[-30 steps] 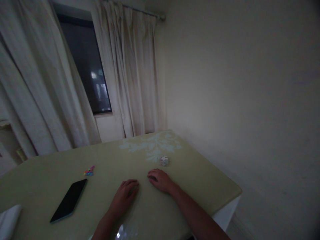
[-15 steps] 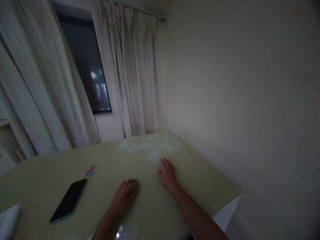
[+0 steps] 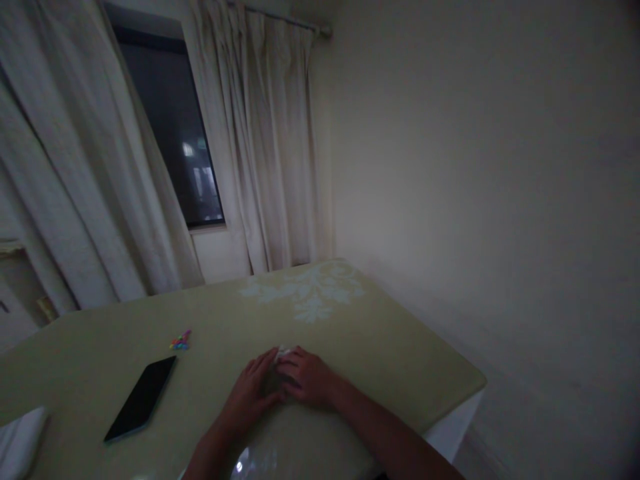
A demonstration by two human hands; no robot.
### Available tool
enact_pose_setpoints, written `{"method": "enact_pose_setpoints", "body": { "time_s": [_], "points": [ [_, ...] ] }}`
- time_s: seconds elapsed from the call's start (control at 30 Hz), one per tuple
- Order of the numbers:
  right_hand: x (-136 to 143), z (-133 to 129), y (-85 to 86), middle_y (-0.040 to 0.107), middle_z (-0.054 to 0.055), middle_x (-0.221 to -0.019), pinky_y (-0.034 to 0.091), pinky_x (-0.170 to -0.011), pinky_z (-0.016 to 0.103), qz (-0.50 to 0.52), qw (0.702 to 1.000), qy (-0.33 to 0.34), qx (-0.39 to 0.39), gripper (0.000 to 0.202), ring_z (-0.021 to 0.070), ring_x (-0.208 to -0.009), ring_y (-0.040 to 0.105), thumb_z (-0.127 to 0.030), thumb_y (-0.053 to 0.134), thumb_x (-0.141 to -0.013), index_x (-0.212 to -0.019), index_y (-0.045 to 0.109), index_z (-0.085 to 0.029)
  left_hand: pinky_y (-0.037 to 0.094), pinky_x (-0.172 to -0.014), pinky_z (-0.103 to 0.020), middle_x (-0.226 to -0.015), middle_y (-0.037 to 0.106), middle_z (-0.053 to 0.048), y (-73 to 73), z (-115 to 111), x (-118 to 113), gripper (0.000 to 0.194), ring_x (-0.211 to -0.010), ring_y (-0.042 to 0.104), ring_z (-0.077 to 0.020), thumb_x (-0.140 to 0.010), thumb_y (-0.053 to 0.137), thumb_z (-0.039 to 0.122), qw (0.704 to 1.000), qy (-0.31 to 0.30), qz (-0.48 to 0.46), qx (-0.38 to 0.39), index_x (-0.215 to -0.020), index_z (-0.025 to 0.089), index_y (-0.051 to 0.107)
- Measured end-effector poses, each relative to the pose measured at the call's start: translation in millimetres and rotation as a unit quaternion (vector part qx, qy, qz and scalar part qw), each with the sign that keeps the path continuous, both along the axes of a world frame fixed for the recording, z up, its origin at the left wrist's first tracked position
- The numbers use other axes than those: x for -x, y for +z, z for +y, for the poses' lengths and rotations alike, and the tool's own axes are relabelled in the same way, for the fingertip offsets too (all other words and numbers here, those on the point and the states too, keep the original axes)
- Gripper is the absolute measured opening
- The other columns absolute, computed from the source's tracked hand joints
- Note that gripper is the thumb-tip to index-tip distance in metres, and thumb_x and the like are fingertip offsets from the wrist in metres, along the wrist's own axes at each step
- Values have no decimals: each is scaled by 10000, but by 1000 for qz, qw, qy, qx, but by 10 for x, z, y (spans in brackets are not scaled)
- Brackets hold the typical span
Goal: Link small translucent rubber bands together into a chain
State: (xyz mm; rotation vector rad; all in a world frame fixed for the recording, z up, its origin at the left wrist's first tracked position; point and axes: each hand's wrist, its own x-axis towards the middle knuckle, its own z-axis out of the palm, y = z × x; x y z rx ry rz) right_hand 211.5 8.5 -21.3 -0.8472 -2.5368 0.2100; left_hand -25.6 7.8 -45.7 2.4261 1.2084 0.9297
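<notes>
A small white crumpled piece [image 3: 283,351], perhaps tissue, shows between the fingertips of my two hands, low over the table top. My left hand [image 3: 251,388] reaches in from the left with bent fingers, their tips against the white piece and the thumb lower down. From the right, my right hand [image 3: 311,377] curls its fingers over the piece's other side. The two hands almost meet, and most of the piece is hidden under the fingers. Dim light blurs the exact grip.
A dark phone [image 3: 141,399] lies on the table [image 3: 390,360] to the left. Behind it is a little pile of bright coloured bits [image 3: 181,341]. A white object [image 3: 23,433] sits at the left edge. A wall [image 3: 475,200] borders the table's right side; curtains [image 3: 270,147] hang behind.
My right hand has come left and nearer with the white piece, from beside the floral pattern to my left hand. My left hand has shifted slightly and now meets it.
</notes>
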Motion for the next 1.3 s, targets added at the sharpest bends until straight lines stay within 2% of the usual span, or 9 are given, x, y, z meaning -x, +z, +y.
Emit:
{"method": "enact_pose_setpoints", "body": {
  "time_s": [0.07, 0.17, 0.33, 0.4, 0.5, 0.57, 0.73, 0.93, 1.3],
  "points": [
    [30, -28, 22, 647, 118, -1411, 389, -1168, 390, 4, 1000, 27, 4, 398, 255, -1303, 561, -342, 572, -1024, -1386, 633, -187, 468, -1147, -521, -1501, 608, -115, -11, 0, 10, 676, -1342, 586, -332, -845, 783, 425, 1000, -4, 5, -7, -1474, 294, 574],
    [3, -28, 44, 647, 79, -1430, 379, -1169, 378, 21, 999, 40, 20, 369, 225, -1311, 568, -274, 531, -1040, -1389, 643, -236, 470, -1151, -514, -1482, 624, -115, -61, 22, 22, 559, -1348, 589, -317, -907, 702, 389, 1000, 23, -10, -6, -1445, 280, 599],
    [-53, -33, 67, 672, 55, -1399, 370, -1174, 379, 47, 997, 39, 54, 364, 215, -1294, 589, -274, 573, -1015, -1368, 662, -268, 521, -1091, -514, -1346, 699, -157, -110, 54, 26, 626, -1250, 654, -344, -831, 758, 501, 997, 61, -49, 20, -1384, 230, 644],
    [-56, -36, 62, 616, 76, -1471, 350, -1192, 397, 67, 996, 10, 64, 476, 243, -1352, 545, -371, 646, -982, -1444, 598, -268, 548, -1052, -509, -1274, 719, -162, -88, 48, 27, 682, -1177, 682, -343, -788, 792, 552, 995, 57, -66, 42, -1368, 223, 653],
    [-62, -8, 13, 517, 120, -1565, 316, -1220, 429, 101, 991, -32, 87, 806, 293, -1426, 471, -543, 767, -864, -1551, 472, -243, 561, -1032, -480, -1240, 718, -162, -34, 21, 34, 724, -1149, 684, -337, -736, 838, 573, 994, 39, -83, 66, -1337, 206, 670],
    [-71, 31, -39, 538, 142, -1541, 342, -1205, 437, 106, 987, -45, 109, 907, 313, -1407, 493, -603, 799, -807, -1557, 465, -216, 557, -1039, -462, -1251, 711, -159, 0, 0, 39, 695, -1168, 675, -333, -738, 842, 564, 993, 33, -88, 74, -1304, 192, 684],
    [-91, 106, -127, 626, 166, -1435, 398, -1158, 443, 96, 985, -57, 134, 929, 330, -1306, 582, -636, 840, -739, -1498, 545, -188, 561, -1032, -456, -1243, 723, -143, 57, -45, 33, 668, -1159, 681, -339, -717, 859, 546, 993, 29, -73, 85, -1269, 206, 696],
    [-103, 111, -142, 632, 163, -1405, 397, -1151, 432, 108, 983, -51, 137, 996, 328, -1291, 577, -648, 878, -677, -1497, 545, -191, 575, -1012, -426, -1253, 714, -158, 56, -82, 21, 746, -1157, 692, -345, -680, 877, 543, 989, 34, -88, 112, -1291, 171, 665],
    [-98, 189, -179, 643, 134, -1373, 409, -1130, 447, 124, 976, -34, 174, 1014, 330, -1262, 593, -628, 925, -601, -1468, 572, -236, 543, -1043, -460, -1235, 713, -155, 84, -111, -6, 705, -1172, 667, -357, -655, 888, 463, 985, 36, -120, 123, -1260, 167, 681]
  ]
}}
